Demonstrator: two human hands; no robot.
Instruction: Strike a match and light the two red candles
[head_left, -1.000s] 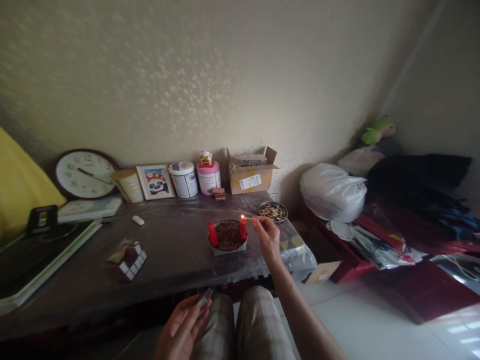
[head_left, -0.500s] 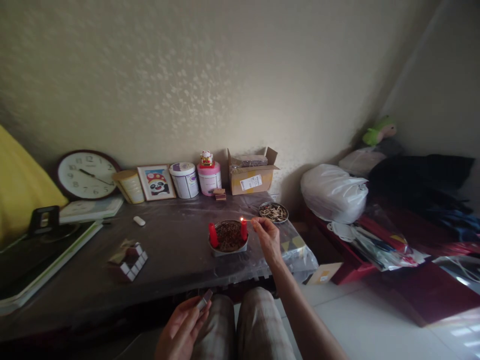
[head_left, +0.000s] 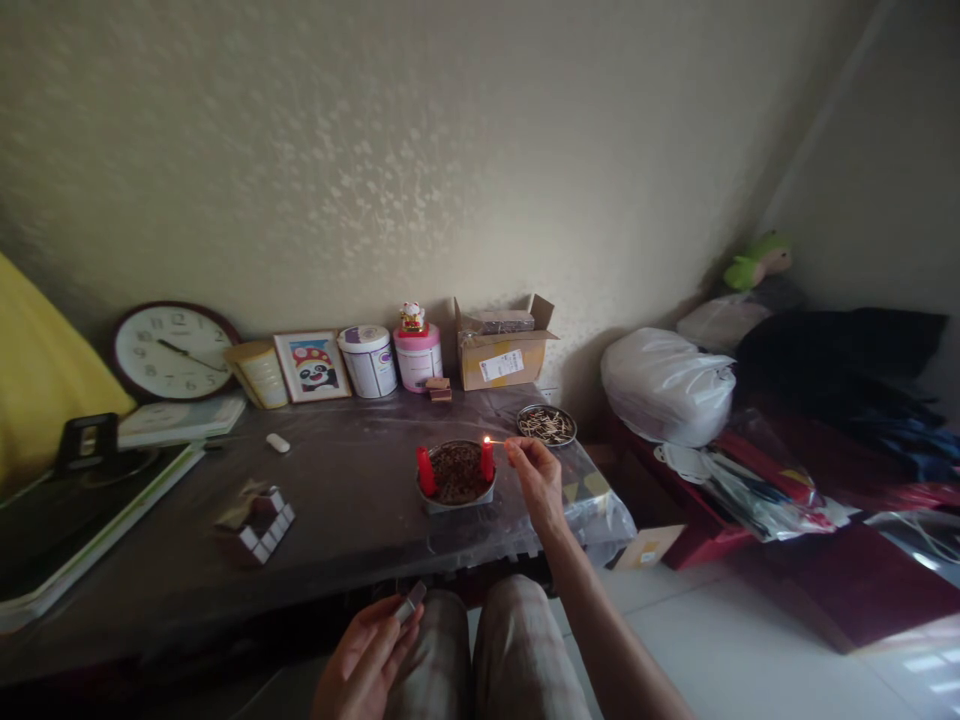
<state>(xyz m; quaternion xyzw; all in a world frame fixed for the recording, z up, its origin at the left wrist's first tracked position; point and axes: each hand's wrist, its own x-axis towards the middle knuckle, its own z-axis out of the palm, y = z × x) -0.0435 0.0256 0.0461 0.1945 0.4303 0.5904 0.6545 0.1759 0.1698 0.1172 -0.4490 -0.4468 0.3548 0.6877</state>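
Observation:
Between thumb and fingers, my right hand pinches a burning match. Its flame is at the top of the right red candle; whether the wick burns too I cannot make out. A second red candle stands at the left side of the same round metal tin, which is filled with dark brown grains. Low over my lap, my left hand is closed on a small matchbox. Right of the tin lies a round dish of many used matchsticks.
Along the wall stand a clock, a framed panda picture, two tubs, one white and one pink, and an open carton. A cube puzzle sits at left. White bags lie beyond the table's right end.
My right hand has shifted very slightly, with the match flame still at the right candle's top. The left hand keeps its hold on the matchbox, nearly still.

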